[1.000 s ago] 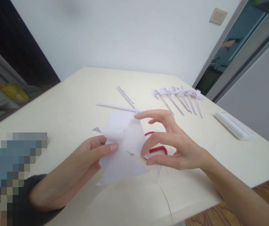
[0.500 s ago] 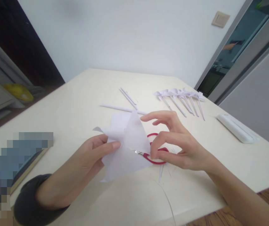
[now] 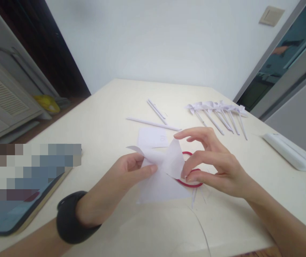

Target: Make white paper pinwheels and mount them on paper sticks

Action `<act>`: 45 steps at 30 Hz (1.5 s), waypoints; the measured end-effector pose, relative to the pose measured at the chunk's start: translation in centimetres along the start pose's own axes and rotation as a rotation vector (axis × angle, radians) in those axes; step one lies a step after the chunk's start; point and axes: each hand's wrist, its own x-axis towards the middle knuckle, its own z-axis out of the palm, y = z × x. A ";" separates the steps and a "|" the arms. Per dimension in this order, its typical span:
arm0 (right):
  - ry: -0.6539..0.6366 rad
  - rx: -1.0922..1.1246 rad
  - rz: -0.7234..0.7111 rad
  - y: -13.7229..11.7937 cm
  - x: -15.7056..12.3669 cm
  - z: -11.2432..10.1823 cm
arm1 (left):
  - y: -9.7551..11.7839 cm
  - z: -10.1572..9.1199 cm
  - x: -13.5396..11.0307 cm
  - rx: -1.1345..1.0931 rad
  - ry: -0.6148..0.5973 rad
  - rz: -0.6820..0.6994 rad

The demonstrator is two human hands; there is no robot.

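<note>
Table point(image 3: 101, 121): pale, spread before you.
Paper point(image 3: 160, 185): raised over the near middle.
Left hand point(image 3: 126, 176): yours, thumb and fingers closed on the paper.
Right hand point(image 3: 218, 164): fingers half-curled at its right flap; you cannot tell whether they grip.
Scissors point(image 3: 189, 185): red-handled, beneath your right fingers.

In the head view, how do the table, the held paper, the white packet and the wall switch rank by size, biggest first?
1. Table
2. Held paper
3. White packet
4. Wall switch
Apparent size only: the paper is nearer the camera than the packet and switch.
</note>
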 end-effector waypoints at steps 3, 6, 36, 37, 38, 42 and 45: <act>0.006 0.000 0.016 0.0 -0.2 0.5 | -0.1 0.4 0.0 0.053 0.046 0.037; 0.001 -0.010 0.029 -0.3 -0.4 1.2 | -0.4 0.5 0.0 0.159 0.052 0.099; 0.197 0.282 0.414 0.5 -0.4 3.9 | -1.7 0.4 0.0 0.453 0.077 0.283; 0.186 0.355 0.464 0.6 -0.4 3.9 | -1.6 0.4 -0.1 0.429 0.086 0.277; 0.159 0.430 0.517 0.7 -0.4 3.8 | -1.5 0.4 -0.1 0.406 0.098 0.266; 0.022 0.728 0.674 0.8 -0.3 3.6 | -0.9 0.5 -0.3 0.313 0.153 0.200; 0.023 0.887 0.741 0.9 -0.3 3.3 | -0.4 1.0 -0.4 0.213 0.219 0.179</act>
